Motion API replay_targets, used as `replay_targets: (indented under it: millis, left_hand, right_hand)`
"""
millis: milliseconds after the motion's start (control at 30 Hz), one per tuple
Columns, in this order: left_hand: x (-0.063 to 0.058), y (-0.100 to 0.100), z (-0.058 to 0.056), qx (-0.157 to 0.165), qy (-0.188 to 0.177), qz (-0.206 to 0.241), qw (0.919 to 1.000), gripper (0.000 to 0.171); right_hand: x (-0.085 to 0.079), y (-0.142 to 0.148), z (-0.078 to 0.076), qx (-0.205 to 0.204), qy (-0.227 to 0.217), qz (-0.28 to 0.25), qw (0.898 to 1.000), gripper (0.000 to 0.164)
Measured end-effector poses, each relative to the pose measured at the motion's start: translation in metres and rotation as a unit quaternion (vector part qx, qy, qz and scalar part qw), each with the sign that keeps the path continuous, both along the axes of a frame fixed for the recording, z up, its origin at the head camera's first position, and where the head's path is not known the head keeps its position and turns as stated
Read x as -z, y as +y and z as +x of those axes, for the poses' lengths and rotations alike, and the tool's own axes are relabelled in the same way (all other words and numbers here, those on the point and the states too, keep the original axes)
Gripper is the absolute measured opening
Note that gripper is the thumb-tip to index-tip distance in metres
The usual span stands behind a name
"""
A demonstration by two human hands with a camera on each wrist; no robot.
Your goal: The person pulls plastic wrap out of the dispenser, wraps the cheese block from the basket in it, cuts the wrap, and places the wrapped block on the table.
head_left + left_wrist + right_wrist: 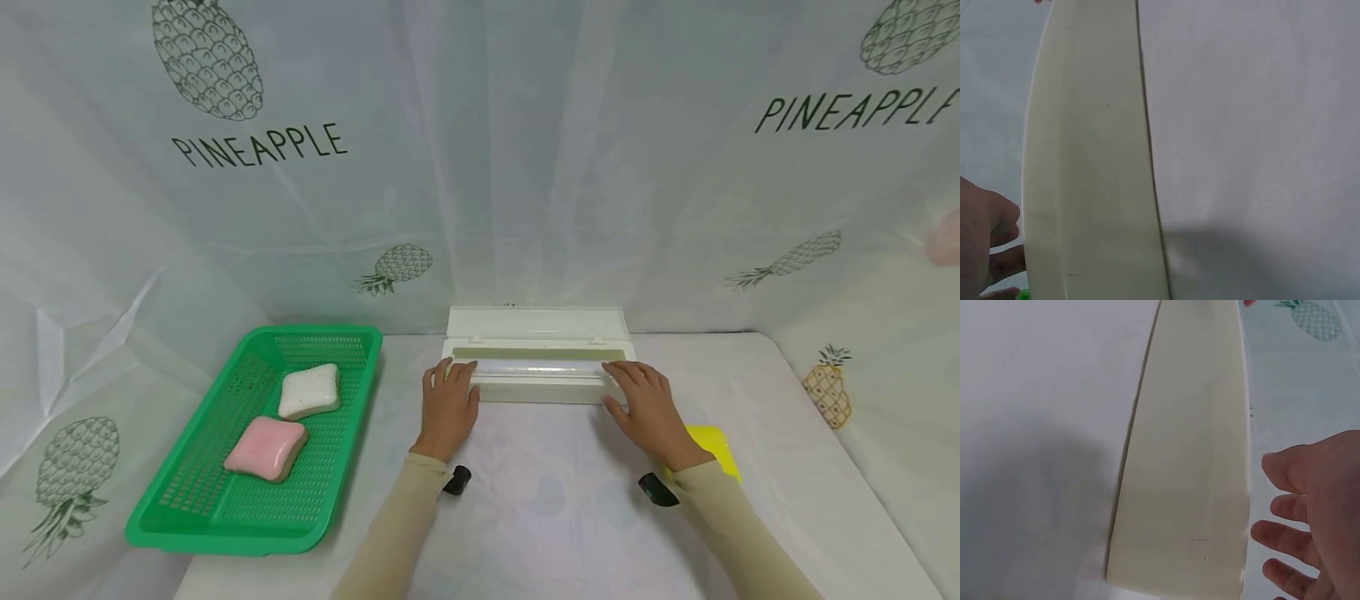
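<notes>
Left hand [448, 408] and right hand [651, 417] are flanking the clear roll [540, 367]; whether their fingers [1284, 541] are gripping, I cannot tell.

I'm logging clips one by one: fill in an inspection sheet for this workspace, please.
Surface: table with a pale cover.
Job's things: white box, lid raised, clear roll inside.
Clutter: green basket holding a white block and pink block; partly hidden yellow item.
Grippers: left hand and right hand at opposite ends of the roll; exact contact unclear.
Cables: nothing seen.
Surroundings: pineapple-print sheeting.
</notes>
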State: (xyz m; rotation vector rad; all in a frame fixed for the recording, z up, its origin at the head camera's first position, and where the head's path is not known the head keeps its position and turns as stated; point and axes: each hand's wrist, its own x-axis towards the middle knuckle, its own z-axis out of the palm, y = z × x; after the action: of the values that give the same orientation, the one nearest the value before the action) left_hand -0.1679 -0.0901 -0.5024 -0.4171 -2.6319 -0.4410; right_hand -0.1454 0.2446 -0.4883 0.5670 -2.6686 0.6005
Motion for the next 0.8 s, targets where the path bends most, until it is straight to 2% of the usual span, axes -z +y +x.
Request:
replay_targets:
  millis: [300, 633, 800]
  left_hand:
    - [-0.007, -0.003, -0.01, 0.005, -0.021, -0.017, 0.9996, 0.024]
    - [-0.011, -0.004, -0.019, 0.006, -0.046, 0.004, 0.9989, 0.018]
    - [-0.013, -0.004, -0.025, 0.003, -0.053, 0.0, 0.9986, 0.016]
  right_hand:
    - [-0.001, -0.001, -0.013, 0.012, -0.027, 0.012, 0.999, 0.035]
    - [-0.001, -0.007, -0.027, 0.012, -0.031, -0.011, 0.999, 0.018]
    - [-0.001, -0.008, -0.034, 0.032, -0.035, -0.041, 0.998, 0.006]
